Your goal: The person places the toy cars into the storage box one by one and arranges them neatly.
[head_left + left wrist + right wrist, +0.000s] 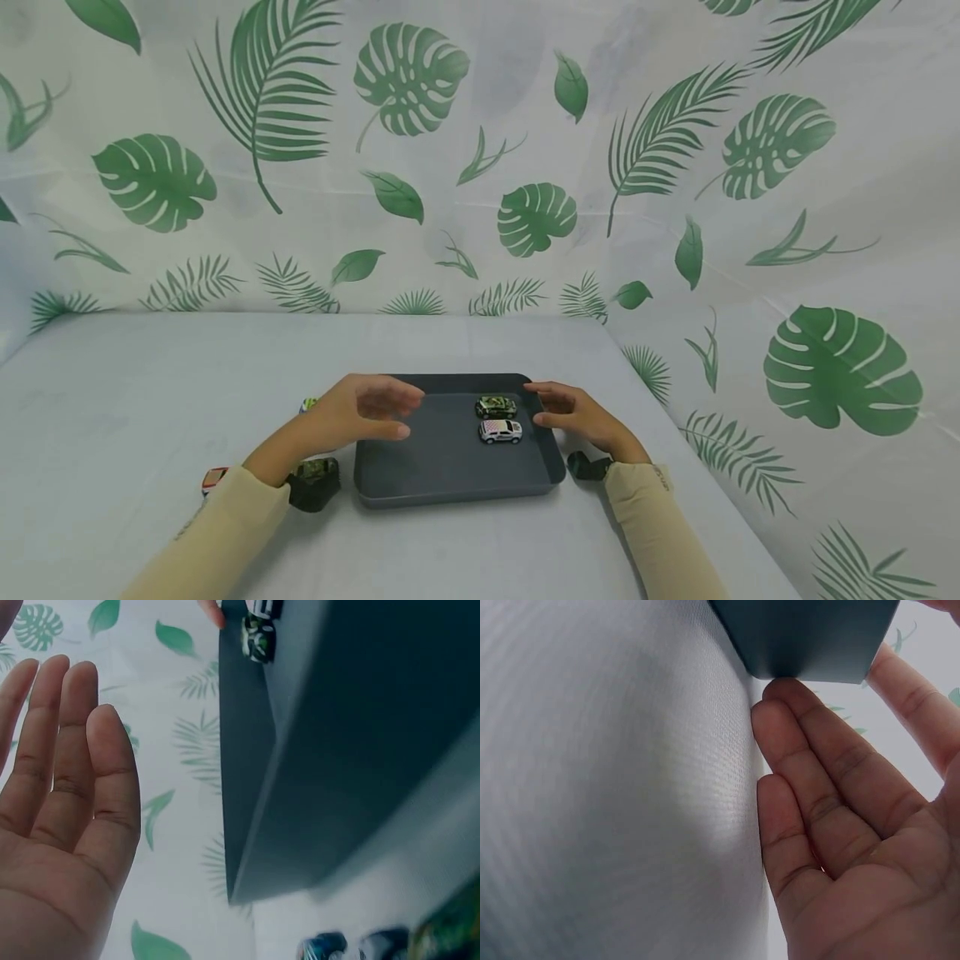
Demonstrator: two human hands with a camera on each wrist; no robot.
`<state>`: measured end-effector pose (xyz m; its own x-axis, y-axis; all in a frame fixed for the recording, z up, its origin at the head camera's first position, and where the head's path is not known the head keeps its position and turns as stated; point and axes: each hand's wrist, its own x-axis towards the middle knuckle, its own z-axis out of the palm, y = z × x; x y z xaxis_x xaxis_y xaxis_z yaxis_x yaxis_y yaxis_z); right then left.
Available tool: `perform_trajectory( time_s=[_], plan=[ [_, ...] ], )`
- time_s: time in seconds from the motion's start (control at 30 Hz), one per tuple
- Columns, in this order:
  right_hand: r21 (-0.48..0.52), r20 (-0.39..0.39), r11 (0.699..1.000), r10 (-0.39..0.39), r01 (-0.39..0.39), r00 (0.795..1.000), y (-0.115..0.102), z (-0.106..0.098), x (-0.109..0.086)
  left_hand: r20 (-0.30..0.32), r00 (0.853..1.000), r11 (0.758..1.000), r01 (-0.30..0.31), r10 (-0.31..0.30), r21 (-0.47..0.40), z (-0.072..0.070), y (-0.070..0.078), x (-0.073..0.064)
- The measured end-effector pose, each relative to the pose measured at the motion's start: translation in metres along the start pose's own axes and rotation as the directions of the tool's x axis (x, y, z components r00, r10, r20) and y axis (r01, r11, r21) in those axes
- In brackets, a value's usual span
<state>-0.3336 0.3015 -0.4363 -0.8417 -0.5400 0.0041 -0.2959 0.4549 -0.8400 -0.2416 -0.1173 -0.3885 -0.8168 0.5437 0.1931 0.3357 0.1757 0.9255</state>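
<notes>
A dark grey rectangular tray (pixel 420 471) stands on the table. Two toy cars are inside it, near the right wall: a green camouflage one (pixel 496 407) and, just in front, a white one with pink markings (pixel 500 431). Above the tray's left side is my left hand (pixel 352 412), thumb and fingers apart, holding nothing; its palm and extended fingers (pixel 73 735) show in the left wrist view. My right hand (pixel 581 414) is at the tray's right side. In the right wrist view its fingers (pixel 840 761) extend along the tablecloth, with the index fingertip right at the tray's edge.
Left of the tray lie more toy cars: a red and white one (pixel 213 479), a bright green one (pixel 308 404) partly behind the left hand, and a camouflage one (pixel 324 468) by the left wrist. A leaf-patterned curtain (pixel 450 225) hangs behind and along the right of the white table (pixel 465 550).
</notes>
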Motion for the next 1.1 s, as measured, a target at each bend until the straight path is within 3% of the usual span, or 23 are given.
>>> perform_trajectory(
  time_s=[0.37, 0.7, 1.1],
  plan=[
    [0.010, 0.003, 1.000, 0.011, -0.011, 1.000, -0.008, 0.003, -0.001, 0.024, 1.000, 1.000, -0.014, 0.014, 0.005, -0.014, -0.009, -0.022],
    [-0.002, -0.006, 1.000, 0.028, -0.028, 1.000, -0.007, 0.003, -0.002, -0.008, 1.000, 0.999, -0.017, 0.018, 0.052, -0.030, -0.017, -0.043],
    [0.008, -0.008, 0.999, 0.032, -0.032, 0.999, -0.007, 0.001, -0.002, -0.027, 1.000, 0.998, 0.003, -0.001, 0.069, -0.040, -0.016, -0.059]
  ],
)
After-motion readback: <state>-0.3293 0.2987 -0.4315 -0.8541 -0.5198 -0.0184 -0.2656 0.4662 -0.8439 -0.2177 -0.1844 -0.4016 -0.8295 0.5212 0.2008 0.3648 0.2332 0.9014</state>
